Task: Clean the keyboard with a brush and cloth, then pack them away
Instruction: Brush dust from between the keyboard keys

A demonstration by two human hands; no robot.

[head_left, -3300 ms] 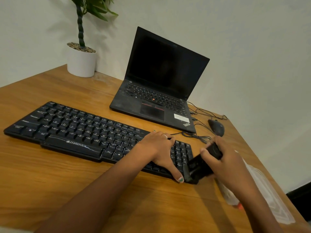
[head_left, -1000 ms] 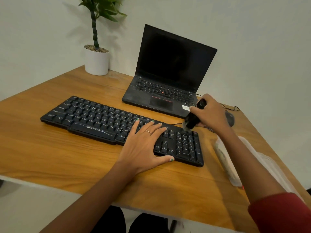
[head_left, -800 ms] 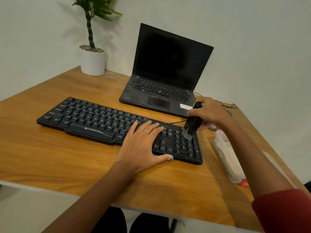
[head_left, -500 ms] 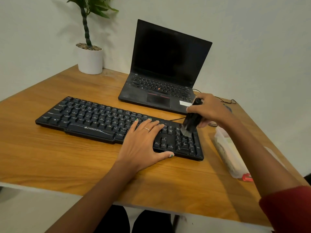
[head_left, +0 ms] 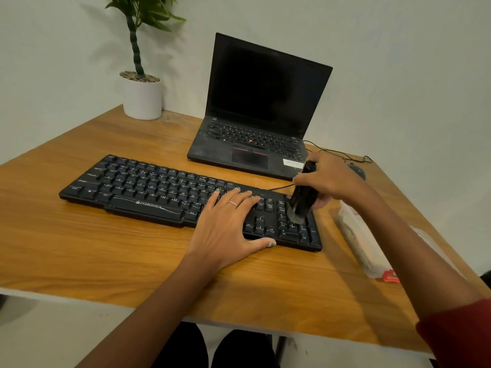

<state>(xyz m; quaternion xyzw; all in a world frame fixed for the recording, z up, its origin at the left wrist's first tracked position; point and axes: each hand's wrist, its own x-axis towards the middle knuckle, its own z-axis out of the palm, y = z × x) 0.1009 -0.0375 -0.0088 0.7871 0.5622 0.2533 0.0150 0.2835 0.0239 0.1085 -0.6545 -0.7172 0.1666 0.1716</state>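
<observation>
A black keyboard (head_left: 148,189) lies across the wooden desk (head_left: 79,251). My left hand (head_left: 228,229) lies flat with spread fingers on the keyboard's right-middle part, thumb along its front edge. My right hand (head_left: 332,181) grips a black brush (head_left: 303,197), held nearly upright with its bristles down on the number pad at the keyboard's right end. To the right of the keyboard sits a clear plastic case (head_left: 358,243) with a red clasp; its contents are unclear. No cloth is plainly visible.
An open black laptop (head_left: 255,123) stands behind the keyboard. A white pot with a plant (head_left: 142,96) is at the back left. A dark mouse (head_left: 357,171) and its cables lie behind my right hand. The desk's front edge is near my lap.
My right hand has brought the brush from the keyboard's back right corner down onto the number pad. My left hand has stayed flat on the keyboard.
</observation>
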